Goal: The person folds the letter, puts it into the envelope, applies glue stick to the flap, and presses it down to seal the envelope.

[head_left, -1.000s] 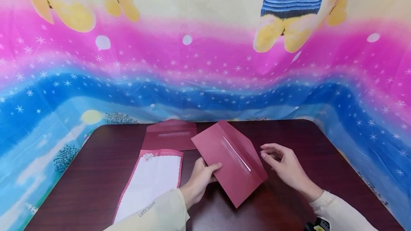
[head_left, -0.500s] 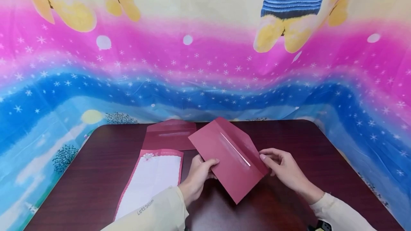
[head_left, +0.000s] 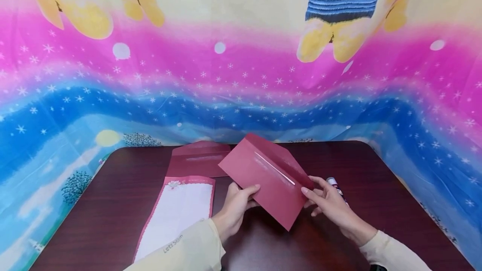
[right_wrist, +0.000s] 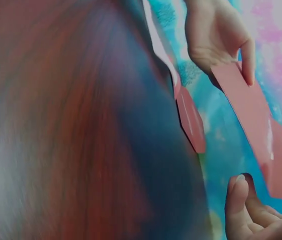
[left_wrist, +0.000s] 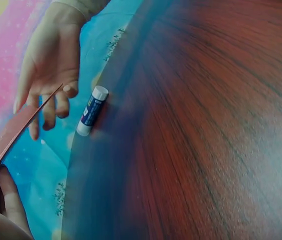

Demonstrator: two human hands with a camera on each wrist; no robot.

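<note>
My left hand (head_left: 235, 208) grips a dark red envelope (head_left: 260, 179) by its lower left edge, thumb on the near face. The envelope is tilted above the table, its flap (head_left: 280, 152) raised, with a shiny streak below the fold. At the right edge my right hand (head_left: 335, 206) pinches it, thumb in front and a finger behind the flap side. Other fingers of that hand hang apart from the paper in the right wrist view. A glue stick (left_wrist: 92, 111) with white ends lies behind the right hand, partly hidden by it in the head view.
A second red envelope (head_left: 199, 164) lies at the back of the dark wooden table (head_left: 94, 204), its flap spread. In front of it is a white letter sheet (head_left: 177, 212) with a red border, partly under the left sleeve (head_left: 188, 246). A printed cloth (head_left: 241, 74) hangs behind.
My right hand has come in from the right onto the envelope's edge. The envelope has turned and shifted a little left and up. The glue stick has come into sight beside the right hand.
</note>
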